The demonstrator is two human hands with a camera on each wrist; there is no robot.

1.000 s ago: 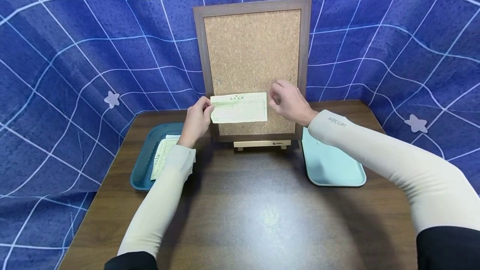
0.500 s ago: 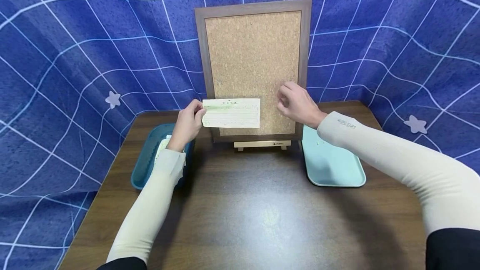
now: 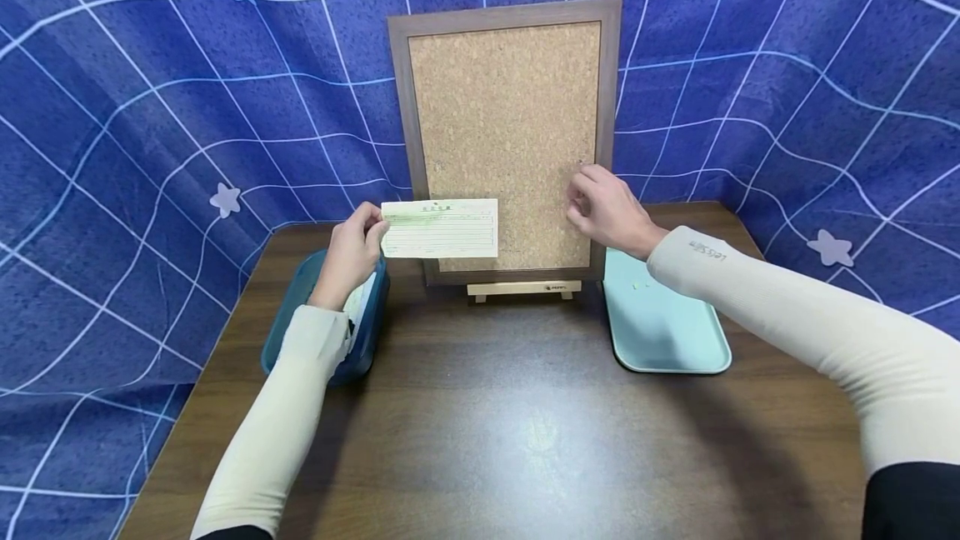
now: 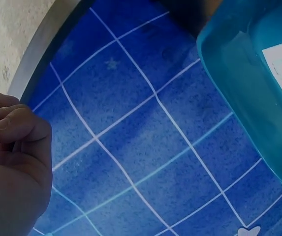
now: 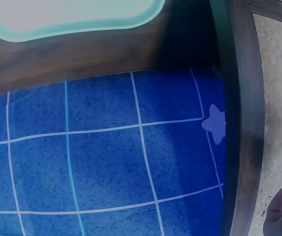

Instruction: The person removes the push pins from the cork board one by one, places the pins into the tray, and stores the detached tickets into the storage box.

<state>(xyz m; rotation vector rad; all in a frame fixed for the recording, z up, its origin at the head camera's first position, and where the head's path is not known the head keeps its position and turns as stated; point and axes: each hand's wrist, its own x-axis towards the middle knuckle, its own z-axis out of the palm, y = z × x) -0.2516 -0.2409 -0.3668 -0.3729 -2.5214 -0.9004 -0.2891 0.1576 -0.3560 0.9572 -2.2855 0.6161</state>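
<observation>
My left hand [image 3: 351, 250] pinches the left edge of a white and green printed paper form [image 3: 442, 230] between thumb and fingers. The form is held flat to view and overlaps the lower left of the cork board [image 3: 517, 107]. In the left wrist view the thumb and fingers [image 4: 15, 123] are curled together at the left edge. My right hand [image 3: 609, 208] is raised by the lower right of the board with its fingers curled in; I cannot tell if something small is inside. Only a bit of fingertip [image 5: 280, 204] shows in the right wrist view.
The brown-framed board stands on a small wooden easel [image 3: 525, 288]. At left is a teal bin [image 3: 272, 348] with papers, partly hidden by my left arm. A pale turquoise tray [image 3: 667, 344] with tiny green bits [image 3: 636, 286] lies at right. Blue curtain hangs behind.
The left hand has moved left and slightly down, carrying the form away from the board's middle. The right hand has drifted right, away from the form's right edge.
</observation>
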